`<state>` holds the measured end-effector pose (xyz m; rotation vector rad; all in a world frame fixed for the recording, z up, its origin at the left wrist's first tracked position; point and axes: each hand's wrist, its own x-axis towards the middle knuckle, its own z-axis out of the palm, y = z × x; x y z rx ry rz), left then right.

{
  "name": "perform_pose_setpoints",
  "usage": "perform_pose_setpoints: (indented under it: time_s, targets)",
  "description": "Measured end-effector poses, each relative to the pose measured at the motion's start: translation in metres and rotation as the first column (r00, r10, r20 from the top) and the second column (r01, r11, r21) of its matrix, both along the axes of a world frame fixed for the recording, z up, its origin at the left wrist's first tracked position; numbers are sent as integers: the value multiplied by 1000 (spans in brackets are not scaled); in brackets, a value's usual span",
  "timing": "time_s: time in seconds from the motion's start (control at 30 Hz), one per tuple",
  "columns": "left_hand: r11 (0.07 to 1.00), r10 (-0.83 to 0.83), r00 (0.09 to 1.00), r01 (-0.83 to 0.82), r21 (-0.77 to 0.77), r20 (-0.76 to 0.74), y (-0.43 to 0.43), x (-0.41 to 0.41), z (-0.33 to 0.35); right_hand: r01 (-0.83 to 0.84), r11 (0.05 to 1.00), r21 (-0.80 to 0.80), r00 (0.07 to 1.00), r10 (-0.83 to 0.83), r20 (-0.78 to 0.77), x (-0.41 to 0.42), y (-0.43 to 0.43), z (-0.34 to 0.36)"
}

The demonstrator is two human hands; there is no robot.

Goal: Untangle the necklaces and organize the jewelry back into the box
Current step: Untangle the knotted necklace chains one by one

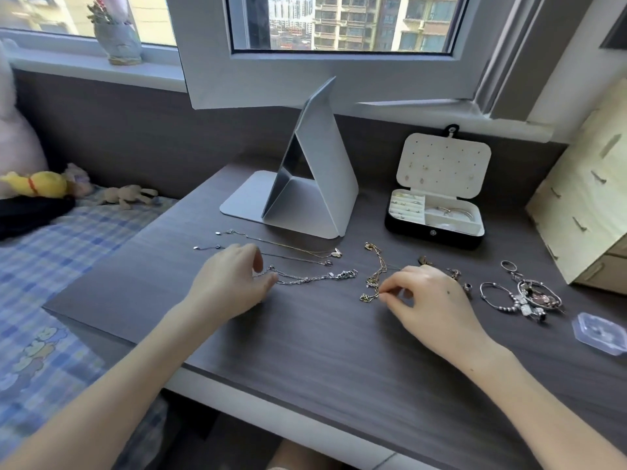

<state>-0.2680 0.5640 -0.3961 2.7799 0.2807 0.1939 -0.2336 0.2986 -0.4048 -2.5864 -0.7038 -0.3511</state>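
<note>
A gold necklace [375, 274] lies bunched on the dark desk, and my right hand [431, 300] pinches its near end between thumb and forefinger. My left hand [234, 276] rests over the left end of a silver chain [315, 277], fingers curled; whether it grips the chain is hidden. Two thin necklaces [288, 247] lie stretched out behind that hand. The open jewelry box [436, 213], black outside and white inside, stands at the back right with rings and a bangle in its compartments. Bracelets and rings [522, 295] lie in a heap to the right.
A grey folding mirror stand [305, 184] sits mid-desk behind the necklaces. A small clear plastic case [599, 332] lies near the right edge. A wooden drawer unit [587, 212] stands at the far right. A bed with a checked sheet [51, 283] and plush toys borders the desk's left side.
</note>
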Motion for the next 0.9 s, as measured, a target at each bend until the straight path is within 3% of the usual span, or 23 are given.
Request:
perform_pose_setpoints:
  time_s: [0.17, 0.3, 0.43, 0.63, 0.9]
  targets:
    - [985, -102, 994, 107, 135, -41, -22, -10, -2, -13, 1000, 5, 1000, 13, 6, -3, 12, -4]
    - [964, -228, 971, 236, 125, -76, -36, -24, -2, -110, 992, -58, 993, 112, 33, -8, 33, -4]
    - [932, -362, 926, 359, -43, -111, -56, -36, 2, -184, 981, -66, 982, 186, 18, -22, 39, -11]
    - [842, -478, 875, 431, -325, -76, -85, -36, 3, -150, 987, 50, 987, 153, -57, -34, 11, -14]
    - [709, -589, 808, 522, -474, 9, -154, -34, 6, 3, 995, 103, 978, 19, -210, -25, -56, -2]
